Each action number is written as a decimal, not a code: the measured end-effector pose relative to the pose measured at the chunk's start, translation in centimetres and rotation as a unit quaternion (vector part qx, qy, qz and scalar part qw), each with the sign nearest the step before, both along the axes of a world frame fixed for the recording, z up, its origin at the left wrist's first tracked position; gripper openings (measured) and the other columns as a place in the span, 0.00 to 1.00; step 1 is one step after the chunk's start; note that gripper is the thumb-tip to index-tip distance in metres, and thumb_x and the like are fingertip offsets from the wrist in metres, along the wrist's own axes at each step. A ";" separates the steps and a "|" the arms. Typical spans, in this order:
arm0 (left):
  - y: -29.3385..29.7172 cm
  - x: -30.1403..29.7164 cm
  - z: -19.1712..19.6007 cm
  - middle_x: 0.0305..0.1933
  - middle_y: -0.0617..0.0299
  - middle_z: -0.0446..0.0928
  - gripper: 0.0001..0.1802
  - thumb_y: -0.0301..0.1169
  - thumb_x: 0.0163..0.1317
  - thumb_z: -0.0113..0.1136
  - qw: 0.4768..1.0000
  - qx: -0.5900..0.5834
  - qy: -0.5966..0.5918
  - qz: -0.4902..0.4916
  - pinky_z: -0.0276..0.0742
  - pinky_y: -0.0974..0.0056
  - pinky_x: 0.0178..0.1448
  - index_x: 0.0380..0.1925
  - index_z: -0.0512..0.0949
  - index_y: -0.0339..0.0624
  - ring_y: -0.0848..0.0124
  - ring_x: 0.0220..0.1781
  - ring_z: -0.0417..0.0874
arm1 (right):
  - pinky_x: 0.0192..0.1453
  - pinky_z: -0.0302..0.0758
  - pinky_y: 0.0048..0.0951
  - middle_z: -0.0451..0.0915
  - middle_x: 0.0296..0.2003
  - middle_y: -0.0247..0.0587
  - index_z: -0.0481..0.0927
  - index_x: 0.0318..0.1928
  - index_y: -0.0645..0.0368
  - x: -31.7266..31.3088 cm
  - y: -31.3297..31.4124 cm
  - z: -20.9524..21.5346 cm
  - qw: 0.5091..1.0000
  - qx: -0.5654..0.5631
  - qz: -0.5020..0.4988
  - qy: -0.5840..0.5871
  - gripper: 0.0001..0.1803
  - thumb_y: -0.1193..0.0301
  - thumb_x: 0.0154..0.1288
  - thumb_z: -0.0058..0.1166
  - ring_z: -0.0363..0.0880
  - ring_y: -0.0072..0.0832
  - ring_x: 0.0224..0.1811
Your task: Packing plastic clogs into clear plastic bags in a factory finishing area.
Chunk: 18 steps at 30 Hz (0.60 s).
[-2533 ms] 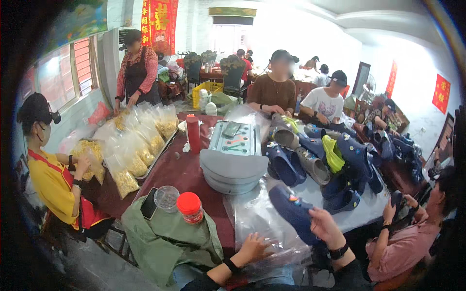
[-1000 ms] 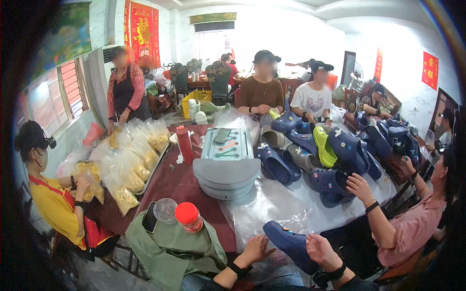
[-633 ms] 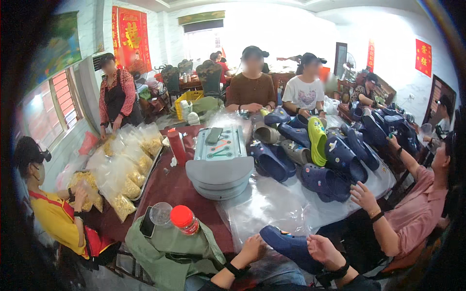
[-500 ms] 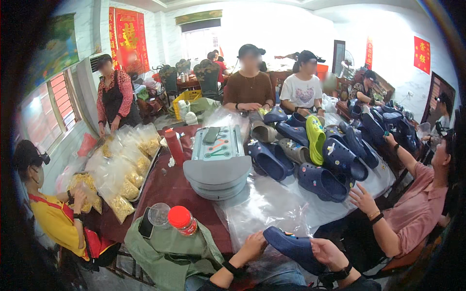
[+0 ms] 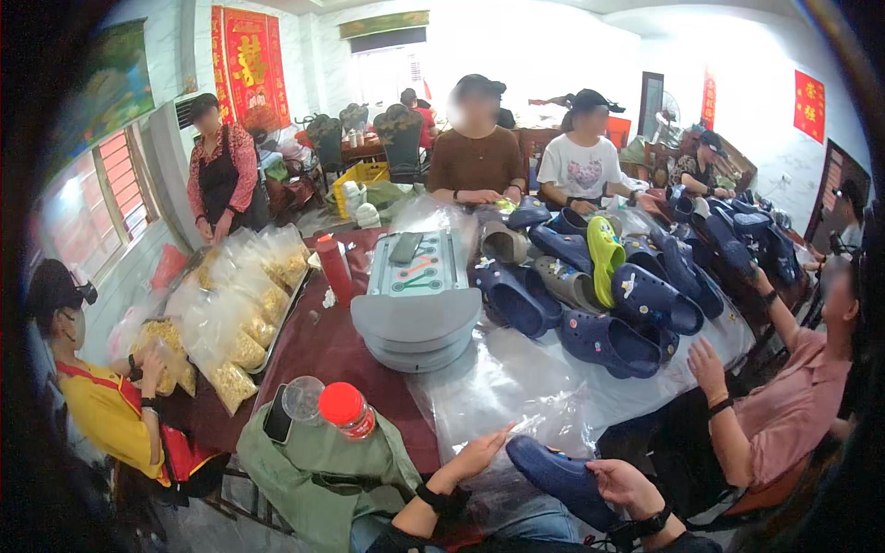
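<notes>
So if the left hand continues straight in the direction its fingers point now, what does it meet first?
The left hand points up and to the right, over the clear plastic bags it already touches. Beyond them, the first solid thing looks like the dark blue foam clog with small charms, though depth is unclear.

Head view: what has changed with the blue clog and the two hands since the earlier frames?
The blue clog has come down from above the plastic sheet to the table's near edge. The right hand still holds it; the left hand still rests on the plastic. Other shoes unmoved.
</notes>
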State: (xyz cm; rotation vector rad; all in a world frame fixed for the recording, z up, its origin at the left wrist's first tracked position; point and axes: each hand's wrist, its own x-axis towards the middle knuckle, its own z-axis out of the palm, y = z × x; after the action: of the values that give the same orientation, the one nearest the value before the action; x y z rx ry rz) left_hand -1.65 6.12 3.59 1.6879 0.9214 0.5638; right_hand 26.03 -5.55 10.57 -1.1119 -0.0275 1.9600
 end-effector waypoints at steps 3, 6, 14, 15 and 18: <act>0.4 0.5 -3.0 0.62 0.47 0.67 0.24 0.41 0.71 0.39 0.987 0.150 -0.051 0.000 0.59 0.61 0.67 0.61 0.66 0.42 0.55 0.64 0.68 | 0.44 0.77 0.23 0.80 0.35 0.42 0.74 0.40 0.69 0.3 0.1 -1.8 0.998 0.031 -0.008 0.058 0.07 0.77 0.66 0.46 0.80 0.27 0.36; 0.0 1.5 -2.9 0.62 0.46 0.68 0.24 0.40 0.70 0.40 0.979 0.203 -0.022 0.022 0.61 0.60 0.67 0.60 0.66 0.37 0.55 0.63 0.69 | 0.47 0.76 0.28 0.80 0.40 0.46 0.73 0.45 0.71 2.0 0.9 -7.1 0.996 0.028 -0.013 0.088 0.11 0.76 0.67 0.44 0.80 0.31 0.40; -1.9 2.7 -1.1 0.62 0.47 0.67 0.24 0.37 0.67 0.46 0.914 0.371 0.150 0.064 0.67 0.51 0.60 0.63 0.63 0.47 0.45 0.60 0.69 | 0.58 0.70 0.37 0.77 0.47 0.52 0.70 0.49 0.72 -1.1 1.4 -3.6 0.992 0.024 0.020 0.126 0.16 0.71 0.72 0.36 0.77 0.38 0.49; -2.0 2.8 -1.2 0.63 0.47 0.66 0.25 0.38 0.67 0.45 0.903 0.396 0.158 0.064 0.66 0.49 0.60 0.64 0.63 0.49 0.42 0.61 0.67 | 0.60 0.69 0.38 0.76 0.48 0.53 0.69 0.51 0.72 -1.5 1.5 -3.5 0.987 0.032 0.014 0.156 0.17 0.70 0.72 0.35 0.76 0.39 0.51; -2.4 3.0 -1.2 0.65 0.48 0.64 0.25 0.38 0.67 0.46 0.883 0.436 0.158 0.070 0.65 0.46 0.60 0.63 0.63 0.50 0.40 0.60 0.66 | 0.63 0.67 0.38 0.75 0.49 0.57 0.67 0.51 0.76 -3.0 2.0 -4.9 0.968 0.049 -0.015 0.244 0.19 0.70 0.73 0.33 0.75 0.41 0.52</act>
State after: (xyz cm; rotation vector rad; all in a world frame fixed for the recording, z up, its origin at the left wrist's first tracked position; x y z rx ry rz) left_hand 1.35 3.67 2.40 2.5958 1.1125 0.9049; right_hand 23.06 -3.56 5.67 -0.5403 0.1542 2.1296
